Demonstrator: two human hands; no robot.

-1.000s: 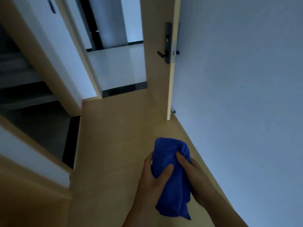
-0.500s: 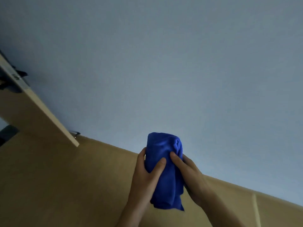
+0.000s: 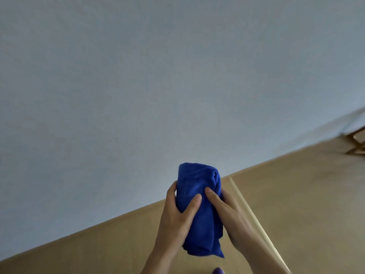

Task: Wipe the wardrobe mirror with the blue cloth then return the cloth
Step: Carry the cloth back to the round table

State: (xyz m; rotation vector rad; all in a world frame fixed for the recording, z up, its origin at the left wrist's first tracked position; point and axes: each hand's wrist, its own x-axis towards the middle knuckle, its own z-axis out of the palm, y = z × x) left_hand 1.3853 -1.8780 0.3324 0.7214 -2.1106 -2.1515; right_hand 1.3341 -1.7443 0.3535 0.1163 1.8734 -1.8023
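A plain pale wall (image 3: 158,80) is filling most of the view, looking grey-blue in dim, even light and darkening a little toward the top. Its lower edge is running on a slant, rising from lower left to upper right, where it is meeting a tan floor (image 3: 296,194). A thin light strip (image 3: 254,220) is crossing the floor from the foot of the wall down toward the lower right. At the far right edge, wooden legs (image 3: 356,144) of some furniture are standing on the floor close to the wall; what piece they belong to cannot be told
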